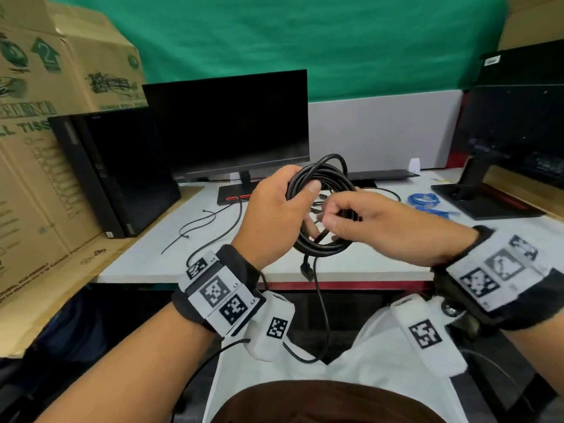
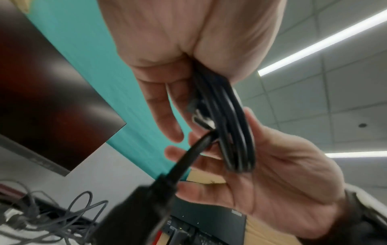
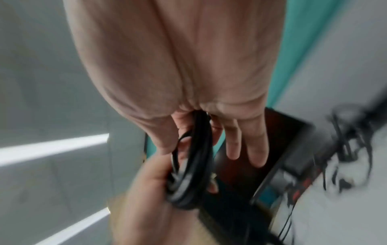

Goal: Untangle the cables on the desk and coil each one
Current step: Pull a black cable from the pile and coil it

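A thick black cable [image 1: 323, 178] is wound into a coil and held up above the desk's front edge. My left hand [image 1: 283, 209] grips the coil's left side, thumb [image 1: 314, 188] over the loops. My right hand [image 1: 341, 219] has its fingers curled on the loops at the coil's lower right. The cable's tail with a plug [image 1: 306, 270] hangs below the coil. In the left wrist view the coil [image 2: 232, 126] runs between both palms, with the plug [image 2: 144, 208] blurred in front. In the right wrist view thumb and forefinger pinch the coil [image 3: 195, 157].
A thin black cable [image 1: 198, 225] lies loose on the white desk [image 1: 183, 264] at the left. A blue cable [image 1: 424, 200] lies at the back right. A monitor [image 1: 232, 126], a PC tower [image 1: 116, 172], cardboard boxes [image 1: 45, 117] and a second monitor stand [image 1: 476, 190] ring the desk.
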The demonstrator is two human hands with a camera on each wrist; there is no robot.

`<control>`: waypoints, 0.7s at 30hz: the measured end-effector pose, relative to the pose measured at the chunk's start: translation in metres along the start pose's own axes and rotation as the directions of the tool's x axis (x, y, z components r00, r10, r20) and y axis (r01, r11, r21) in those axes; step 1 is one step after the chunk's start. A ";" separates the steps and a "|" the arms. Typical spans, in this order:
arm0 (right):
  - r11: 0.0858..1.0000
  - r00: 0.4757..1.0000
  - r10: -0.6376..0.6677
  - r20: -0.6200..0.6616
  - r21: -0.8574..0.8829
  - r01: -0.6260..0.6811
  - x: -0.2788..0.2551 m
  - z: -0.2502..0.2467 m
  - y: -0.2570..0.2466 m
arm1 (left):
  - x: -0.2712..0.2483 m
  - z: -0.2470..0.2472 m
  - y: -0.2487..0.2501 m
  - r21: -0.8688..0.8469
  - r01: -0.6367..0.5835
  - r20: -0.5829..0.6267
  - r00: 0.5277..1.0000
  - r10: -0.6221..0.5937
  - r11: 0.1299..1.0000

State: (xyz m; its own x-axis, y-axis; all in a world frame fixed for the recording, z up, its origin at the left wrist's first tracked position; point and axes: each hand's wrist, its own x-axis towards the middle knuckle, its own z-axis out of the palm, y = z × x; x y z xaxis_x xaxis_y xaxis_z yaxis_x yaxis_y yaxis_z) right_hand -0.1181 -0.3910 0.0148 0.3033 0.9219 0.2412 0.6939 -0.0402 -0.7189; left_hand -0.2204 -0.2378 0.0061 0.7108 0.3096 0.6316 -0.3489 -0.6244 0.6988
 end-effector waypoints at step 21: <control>0.966 0.983 0.014 -0.181 0.255 0.034 0.006 0.002 0.002 | 0.010 -0.016 -0.030 0.295 0.046 -0.265 0.964 0.036 0.955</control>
State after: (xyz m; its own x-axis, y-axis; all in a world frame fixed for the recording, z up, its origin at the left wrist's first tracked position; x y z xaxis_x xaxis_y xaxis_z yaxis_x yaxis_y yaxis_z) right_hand -0.1162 -0.3847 0.0140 0.4262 0.8360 0.3455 0.5140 0.0906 -0.8530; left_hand -0.2130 -0.2042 -0.0034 0.5107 0.4662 0.7224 -0.1206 -0.7931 0.5970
